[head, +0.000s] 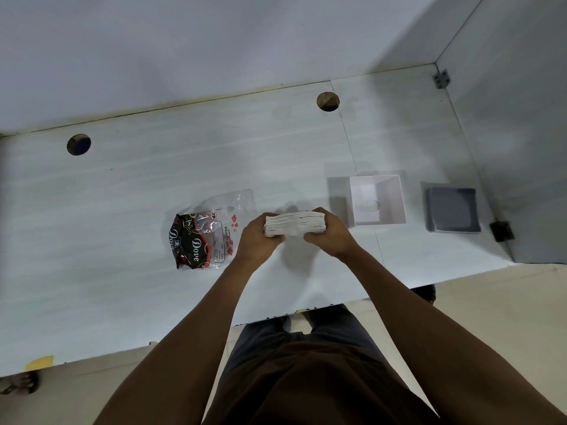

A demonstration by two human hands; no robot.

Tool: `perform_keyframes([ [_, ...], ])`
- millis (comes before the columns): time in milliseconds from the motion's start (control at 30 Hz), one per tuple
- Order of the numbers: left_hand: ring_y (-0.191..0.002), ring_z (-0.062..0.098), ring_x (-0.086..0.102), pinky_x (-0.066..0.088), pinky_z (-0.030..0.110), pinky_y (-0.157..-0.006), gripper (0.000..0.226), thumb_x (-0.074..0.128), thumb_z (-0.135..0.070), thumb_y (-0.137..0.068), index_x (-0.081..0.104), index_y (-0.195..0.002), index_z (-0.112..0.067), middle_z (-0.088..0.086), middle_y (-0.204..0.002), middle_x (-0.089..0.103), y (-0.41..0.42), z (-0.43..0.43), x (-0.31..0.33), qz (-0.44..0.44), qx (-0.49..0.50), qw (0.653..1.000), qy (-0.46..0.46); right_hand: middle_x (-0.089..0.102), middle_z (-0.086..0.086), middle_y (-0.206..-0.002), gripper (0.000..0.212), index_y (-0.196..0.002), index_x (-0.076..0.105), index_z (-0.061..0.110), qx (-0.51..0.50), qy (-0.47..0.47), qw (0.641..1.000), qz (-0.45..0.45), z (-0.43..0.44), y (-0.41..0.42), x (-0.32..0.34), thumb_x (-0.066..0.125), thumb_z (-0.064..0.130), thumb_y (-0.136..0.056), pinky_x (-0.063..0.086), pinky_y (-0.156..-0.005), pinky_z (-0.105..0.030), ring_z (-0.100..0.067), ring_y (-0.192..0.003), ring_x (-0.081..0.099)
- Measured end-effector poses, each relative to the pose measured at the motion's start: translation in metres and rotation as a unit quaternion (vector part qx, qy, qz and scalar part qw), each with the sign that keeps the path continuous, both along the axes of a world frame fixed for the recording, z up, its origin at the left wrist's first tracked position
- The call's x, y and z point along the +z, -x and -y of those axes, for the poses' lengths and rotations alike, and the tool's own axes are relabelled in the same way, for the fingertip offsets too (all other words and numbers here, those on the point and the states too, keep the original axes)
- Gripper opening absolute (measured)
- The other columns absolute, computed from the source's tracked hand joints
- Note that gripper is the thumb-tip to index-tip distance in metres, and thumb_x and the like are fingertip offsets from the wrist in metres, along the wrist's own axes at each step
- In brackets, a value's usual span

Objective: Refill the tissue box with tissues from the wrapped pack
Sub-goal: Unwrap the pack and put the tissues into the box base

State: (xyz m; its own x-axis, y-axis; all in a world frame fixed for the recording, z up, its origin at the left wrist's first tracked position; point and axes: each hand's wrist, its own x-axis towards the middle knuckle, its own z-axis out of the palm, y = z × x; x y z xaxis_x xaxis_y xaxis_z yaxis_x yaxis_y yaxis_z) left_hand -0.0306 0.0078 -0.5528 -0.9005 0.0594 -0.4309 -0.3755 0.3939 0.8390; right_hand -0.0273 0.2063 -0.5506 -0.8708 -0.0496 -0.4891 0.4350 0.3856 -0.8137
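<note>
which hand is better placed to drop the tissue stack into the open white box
Right, probably. The right hand grips the tissue stack on the side nearest the open white box; the left hand is farther, toward the emptied wrapper.

white desk [122,185] with two cable holes [79,144]

Office: partitioned desk [153,185] with cable holes [79,144].

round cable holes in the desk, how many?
2. One cable hole is at the back left of the desk; the other cable hole is back centre, near the wall. None looks hidden.
</note>
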Motion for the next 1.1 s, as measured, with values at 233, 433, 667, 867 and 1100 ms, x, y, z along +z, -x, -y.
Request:
perform_keyframes([
  [233, -0.096, 0.011, 0.072, 0.059, 0.034, -0.087, 0.034, 0.080, -0.026, -0.078, 0.068, -0.110, -0.022, -0.007, -0.104, 0.076, 0.013, -0.021, 0.029, 0.034, 0.014, 0.997, -0.064, 0.074, 0.003, -0.105, 0.028, -0.114, 0.068, 0.013, -0.116, 0.054, 0.992, -0.003, -0.025, -0.003, 0.035, 0.072, 0.017, -0.087, 0.055, -0.076, -0.022, -0.008, -0.093, 0.070],
  [433, -0.082, 0.017, 0.068, 0.056, 0.024, -0.065, 0.037, 0.072, -0.044, -0.085, 0.065, -0.105, -0.013, 0.002, -0.097, 0.072, 0.032, -0.094, 0.044, 0.052, -0.039, 0.998, -0.014, 0.070, -0.003, -0.107, 0.024, -0.114, 0.067, 0.008, -0.187, 0.059, 0.980, 0.018, -0.093, -0.005, 0.046, 0.057, 0.022, -0.098, 0.050, -0.076, -0.026, -0.017, -0.092, 0.064],
  [667, -0.087, 0.028, 0.070, 0.060, 0.048, -0.080, 0.029, 0.067, -0.036, -0.086, 0.068, -0.084, -0.007, 0.006, -0.085, 0.072, 0.054, -0.162, 0.035, 0.057, -0.042, 0.997, 0.034, 0.050, -0.001, -0.067, 0.028, -0.064, 0.053, 0.013, -0.188, -0.073, 0.979, 0.009, -0.150, 0.021, 0.044, 0.059, 0.012, -0.091, 0.037, -0.057, -0.030, -0.019, -0.067, 0.046],
  [867, -0.083, 0.028, 0.073, 0.061, 0.045, -0.078, 0.022, 0.076, -0.031, -0.078, 0.077, -0.085, -0.010, 0.007, -0.083, 0.076, 0.058, -0.179, 0.025, 0.071, 0.020, 0.996, 0.043, 0.055, -0.009, -0.069, 0.019, -0.073, 0.062, -0.001, -0.175, -0.148, 0.972, 0.041, -0.163, 0.031, 0.027, 0.065, 0.013, -0.084, 0.040, -0.059, -0.031, -0.021, -0.066, 0.050],
  [1100, -0.087, 0.024, 0.074, 0.061, 0.043, -0.082, 0.017, 0.082, -0.019, -0.075, 0.073, -0.088, -0.015, 0.003, -0.088, 0.076, 0.061, -0.191, 0.029, 0.072, 0.047, 0.996, 0.029, 0.063, -0.016, -0.071, 0.017, -0.080, 0.068, -0.001, -0.184, -0.181, 0.965, 0.043, -0.171, 0.038, 0.025, 0.063, 0.015, -0.082, 0.052, -0.061, -0.036, -0.024, -0.066, 0.057],
])
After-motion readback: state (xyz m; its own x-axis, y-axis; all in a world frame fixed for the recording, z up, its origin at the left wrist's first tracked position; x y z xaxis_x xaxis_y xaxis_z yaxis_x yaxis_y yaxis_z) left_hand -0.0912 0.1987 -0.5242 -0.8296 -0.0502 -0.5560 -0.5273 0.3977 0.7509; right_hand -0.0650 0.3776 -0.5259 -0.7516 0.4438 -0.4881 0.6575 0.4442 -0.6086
